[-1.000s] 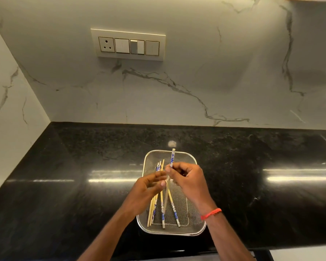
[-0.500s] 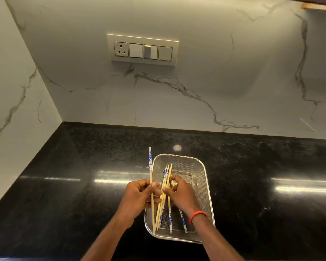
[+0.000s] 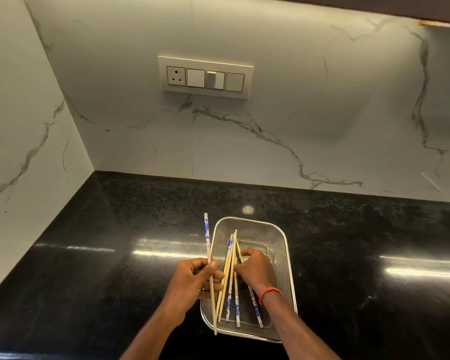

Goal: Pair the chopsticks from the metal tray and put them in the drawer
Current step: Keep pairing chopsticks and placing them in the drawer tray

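Left hand (image 3: pixel 192 281) grips 1 blue-patterned wooden chopstick (image 3: pixel 210 271), long axis pointing away. Its mate likely lies just right, in the rectangular metal mesh tray (image 3: pixel 283 245) on the black desk (image 3: pixel 115 255), where the right hand (image 3: pixel 256 271) curls among the loose chopsticks (image 3: pixel 231 281).

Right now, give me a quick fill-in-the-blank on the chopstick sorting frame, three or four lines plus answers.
1. The left hand holds a single chopstick whose patterned end is white and ____.
2. The right hand reaches among the chopsticks lying in the metal ____.
3. The band on the right wrist is ____.
4. The tray sits on a glossy ____ countertop.

Missing words: blue; tray; red; black
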Demonstrator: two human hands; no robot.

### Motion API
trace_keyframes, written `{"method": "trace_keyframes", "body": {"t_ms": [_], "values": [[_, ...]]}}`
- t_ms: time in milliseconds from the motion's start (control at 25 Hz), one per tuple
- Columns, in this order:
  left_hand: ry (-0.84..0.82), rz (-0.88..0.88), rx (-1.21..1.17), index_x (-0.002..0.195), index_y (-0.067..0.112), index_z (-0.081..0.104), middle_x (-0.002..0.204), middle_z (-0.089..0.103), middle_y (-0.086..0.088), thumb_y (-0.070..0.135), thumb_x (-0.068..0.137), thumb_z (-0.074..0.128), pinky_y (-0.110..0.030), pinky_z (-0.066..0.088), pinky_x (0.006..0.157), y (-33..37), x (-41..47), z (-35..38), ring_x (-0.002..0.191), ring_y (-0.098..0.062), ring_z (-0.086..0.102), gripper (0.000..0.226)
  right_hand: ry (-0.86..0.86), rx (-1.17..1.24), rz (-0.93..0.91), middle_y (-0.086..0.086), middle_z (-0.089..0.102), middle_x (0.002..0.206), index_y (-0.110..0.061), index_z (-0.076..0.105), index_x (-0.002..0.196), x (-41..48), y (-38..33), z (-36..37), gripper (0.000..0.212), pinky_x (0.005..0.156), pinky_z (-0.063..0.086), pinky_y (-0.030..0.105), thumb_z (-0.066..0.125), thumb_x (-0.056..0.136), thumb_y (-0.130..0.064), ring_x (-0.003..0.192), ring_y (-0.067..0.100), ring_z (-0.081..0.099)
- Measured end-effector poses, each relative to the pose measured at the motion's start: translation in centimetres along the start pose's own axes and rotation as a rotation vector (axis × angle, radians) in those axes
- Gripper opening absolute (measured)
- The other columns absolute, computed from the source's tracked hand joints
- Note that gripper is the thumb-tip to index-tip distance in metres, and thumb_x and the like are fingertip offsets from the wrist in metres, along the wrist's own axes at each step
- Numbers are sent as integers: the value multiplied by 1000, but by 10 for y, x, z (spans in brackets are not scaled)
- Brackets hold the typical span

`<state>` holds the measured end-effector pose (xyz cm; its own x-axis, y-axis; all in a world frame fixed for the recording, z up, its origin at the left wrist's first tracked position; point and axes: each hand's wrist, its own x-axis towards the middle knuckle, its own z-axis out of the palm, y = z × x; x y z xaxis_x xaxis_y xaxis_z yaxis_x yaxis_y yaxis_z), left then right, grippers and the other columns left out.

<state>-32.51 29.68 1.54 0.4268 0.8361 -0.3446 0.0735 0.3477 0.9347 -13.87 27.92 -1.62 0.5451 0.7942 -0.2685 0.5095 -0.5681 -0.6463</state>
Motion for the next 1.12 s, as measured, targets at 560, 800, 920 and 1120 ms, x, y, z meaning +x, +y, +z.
{"method": "trace_keyframes", "body": {"t_ms": [560,800,920,1120], "values": [[-70,-31,-38,103,7,74,90,81,-12,21,93,66,-37,64,64,1,6,13,73,-26,78,18,176,-335,-248,1,71,102,-25,56,129,-11,29,-5,37,73,55,26,62,93,-17,89,16,68],[-123,-64,-97,104,8,74,93,78,-17,22,99,58,-41,63,64,1,8,17,72,-30,75,21,192,363,-292,-9,65,98,-31,71,96,-27,-4,-37,19,77,56,18,73,86,-15,89,4,63],[-130,-98,-151,104,7,75,95,77,-20,25,103,53,-43,62,64,-1,9,18,77,-35,75,28,104,270,-474,-20,65,98,-39,72,91,-52,-19,-35,26,81,51,11,70,87,-13,94,-3,61],[-97,-152,-249,109,10,74,95,77,-23,28,106,45,-48,62,66,-3,12,16,78,-34,76,34,-37,3,-564,-13,61,102,-36,71,110,-69,-17,-20,38,92,49,18,57,87,-7,100,0,57]]}}
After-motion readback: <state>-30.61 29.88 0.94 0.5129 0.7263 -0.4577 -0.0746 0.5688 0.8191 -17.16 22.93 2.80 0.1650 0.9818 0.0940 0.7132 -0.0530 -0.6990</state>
